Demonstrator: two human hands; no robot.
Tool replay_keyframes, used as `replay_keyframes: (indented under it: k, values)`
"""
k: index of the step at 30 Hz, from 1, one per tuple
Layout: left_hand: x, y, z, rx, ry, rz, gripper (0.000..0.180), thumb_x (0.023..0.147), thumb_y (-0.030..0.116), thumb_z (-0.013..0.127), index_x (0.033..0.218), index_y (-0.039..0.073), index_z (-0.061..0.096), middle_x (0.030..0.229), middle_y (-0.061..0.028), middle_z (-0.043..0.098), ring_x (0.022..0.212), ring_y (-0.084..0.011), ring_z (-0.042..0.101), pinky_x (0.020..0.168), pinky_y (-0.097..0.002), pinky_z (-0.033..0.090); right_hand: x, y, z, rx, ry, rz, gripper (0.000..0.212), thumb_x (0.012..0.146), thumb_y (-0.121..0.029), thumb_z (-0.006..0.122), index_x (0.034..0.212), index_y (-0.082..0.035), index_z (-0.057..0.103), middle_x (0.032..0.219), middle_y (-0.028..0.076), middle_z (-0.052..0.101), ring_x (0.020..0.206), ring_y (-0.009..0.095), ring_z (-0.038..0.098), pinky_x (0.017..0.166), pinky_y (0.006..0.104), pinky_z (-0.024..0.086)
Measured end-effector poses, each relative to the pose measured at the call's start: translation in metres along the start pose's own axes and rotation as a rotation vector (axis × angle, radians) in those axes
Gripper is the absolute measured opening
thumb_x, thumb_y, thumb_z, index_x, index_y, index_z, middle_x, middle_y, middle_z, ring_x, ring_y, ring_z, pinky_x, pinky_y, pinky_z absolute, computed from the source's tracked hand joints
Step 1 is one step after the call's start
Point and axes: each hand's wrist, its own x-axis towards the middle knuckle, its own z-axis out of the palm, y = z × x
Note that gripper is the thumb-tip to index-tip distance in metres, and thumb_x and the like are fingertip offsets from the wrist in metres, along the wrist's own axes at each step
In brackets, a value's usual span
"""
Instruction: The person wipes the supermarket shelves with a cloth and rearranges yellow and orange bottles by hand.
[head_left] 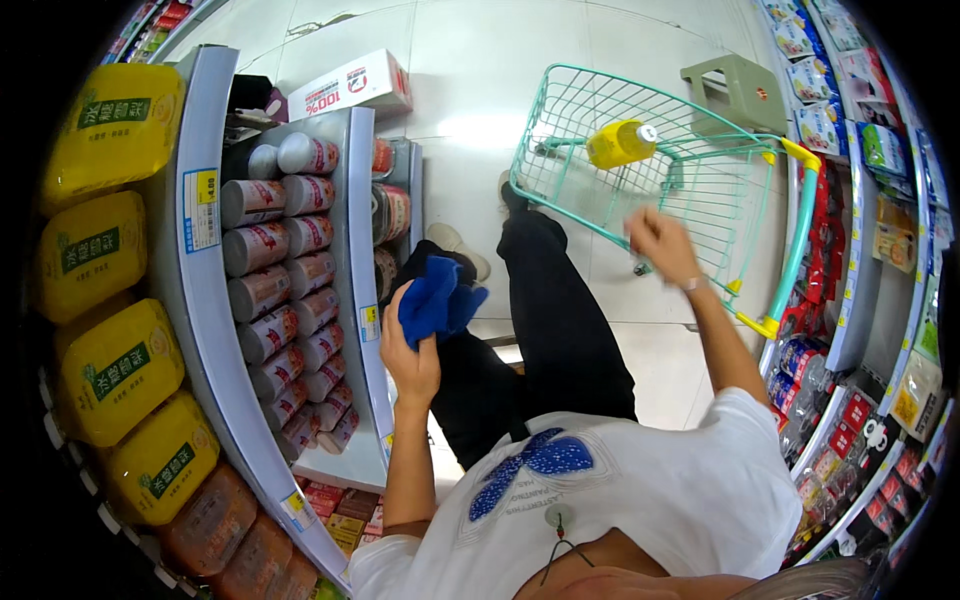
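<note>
Bunched in my left hand (413, 365) is a blue cloth (435, 300), raised in front of the shelf of cans. My fingers are closed around it. My right hand (660, 245) hangs over the near side of a green wire shopping cart (590, 225), its fingers curled in and slightly blurred. Nothing shows in that hand. Inside the cart a yellow bottle (618, 145) with a white cap lies on its side, beyond my right hand and apart from it.
Close on my left stands a shelf unit (215, 130) with large yellow containers (110, 370) and rows of cans (265, 245). A white carton (350, 85) rests on the floor behind it. An olive plastic stool (735, 85) is beyond the cart. Packed shelves (860, 290) line the right side.
</note>
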Motion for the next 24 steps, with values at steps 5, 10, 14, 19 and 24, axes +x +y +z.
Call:
replay_keyframes:
  k: [5, 10, 14, 19, 24]
  values:
    - [0.015, -0.024, 0.021, -0.132, -0.112, -0.12, 0.052, 0.08, 0.007, 0.053, 0.131, 0.003, 0.05, 0.124, -0.0199, 0.058, 0.117, -0.0355, 0.056, 0.103, -0.0399, 0.04, -0.082, 0.163, 0.103, -0.432, -0.302, 0.219, 0.031, 0.092, -0.034, 0.056, 0.089, -0.005, 0.066, 0.076, 0.014, 0.066, 0.07, 0.033, 0.064, 0.065, 0.0447, 0.049]
    - [0.082, -0.045, 0.052, -0.111, -0.378, -0.15, 0.054, 0.076, 0.009, 0.059, 0.13, 0.005, 0.052, 0.121, -0.0193, 0.06, 0.113, -0.0386, 0.057, 0.096, -0.0385, 0.045, -0.092, 0.312, 0.22, -0.091, -0.983, 0.196, 0.042, 0.101, -0.032, 0.044, 0.122, 0.001, 0.06, 0.117, 0.013, 0.065, 0.101, 0.019, 0.063, 0.091, 0.0332, 0.049]
    - [0.137, -0.07, 0.075, -0.082, -0.426, -0.192, 0.052, 0.081, 0.011, 0.06, 0.133, 0.006, 0.05, 0.122, -0.0199, 0.059, 0.113, -0.0386, 0.057, 0.096, -0.0389, 0.045, -0.033, 0.24, 0.242, -0.086, -0.994, 0.476, 0.041, 0.101, -0.031, 0.044, 0.122, 0.001, 0.06, 0.117, 0.013, 0.065, 0.101, 0.02, 0.063, 0.091, 0.0331, 0.048]
    - [0.169, -0.085, 0.066, -0.081, -0.403, -0.427, 0.051, 0.089, 0.017, 0.057, 0.136, 0.003, 0.045, 0.127, -0.0233, 0.056, 0.118, -0.0393, 0.054, 0.1, -0.0399, 0.042, 0.029, 0.188, 0.229, -0.052, -1.01, 0.599, 0.041, 0.101, -0.031, 0.044, 0.122, 0.001, 0.06, 0.116, 0.013, 0.065, 0.101, 0.02, 0.063, 0.092, 0.033, 0.048]
    - [0.184, -0.064, 0.064, -0.01, -0.404, -0.479, 0.053, 0.089, 0.022, 0.058, 0.136, 0.002, 0.044, 0.126, -0.0247, 0.056, 0.117, -0.0408, 0.054, 0.098, -0.0414, 0.043, 0.066, 0.151, 0.217, 0.016, -0.971, 0.679, 0.041, 0.101, -0.03, 0.044, 0.122, 0.001, 0.06, 0.116, 0.013, 0.065, 0.1, 0.02, 0.063, 0.092, 0.0328, 0.048]
